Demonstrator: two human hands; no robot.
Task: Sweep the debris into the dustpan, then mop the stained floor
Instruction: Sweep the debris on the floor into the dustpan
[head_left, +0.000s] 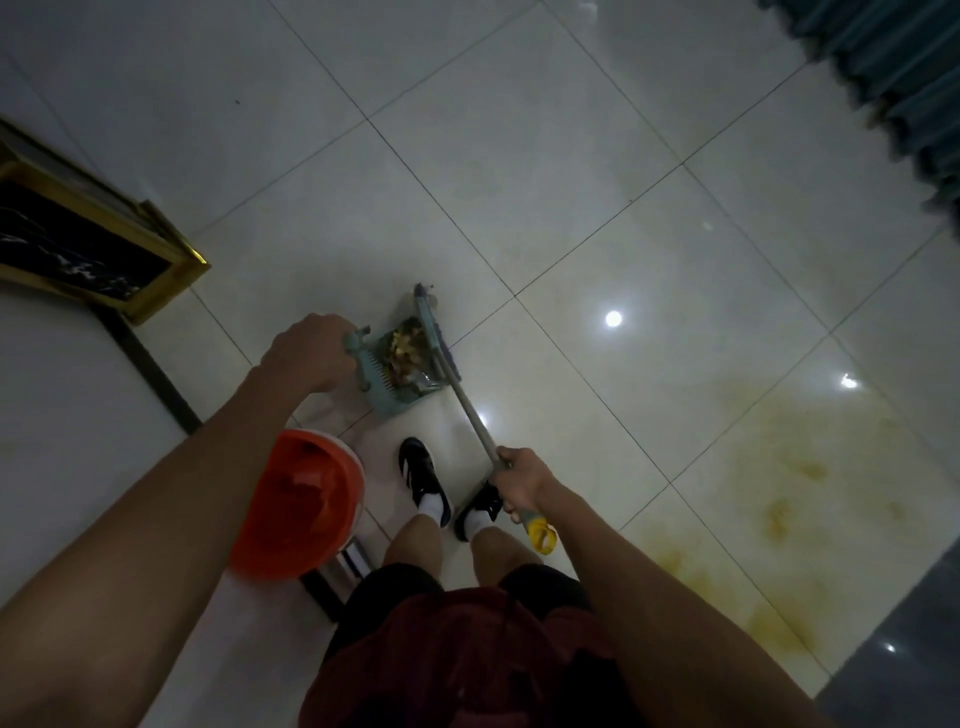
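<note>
A light blue dustpan (390, 402) stands on the tiled floor just ahead of my feet, with brown and yellow debris (404, 352) piled inside it. My left hand (307, 353) grips the top of the dustpan's upright handle (355, 345). My right hand (519, 480) grips the grey broom handle (470, 410) low on the right. The broom head (435, 332) rests against the open mouth of the dustpan. A wide yellowish stain (769, 488) spreads over the tiles to the right.
An orange and white bucket (296, 499) stands close by my left leg. A gold-framed dark panel (78, 244) lies at the left. Teal curtains (883, 78) hang at the top right. A dark floor strip (914, 644) shows at the bottom right.
</note>
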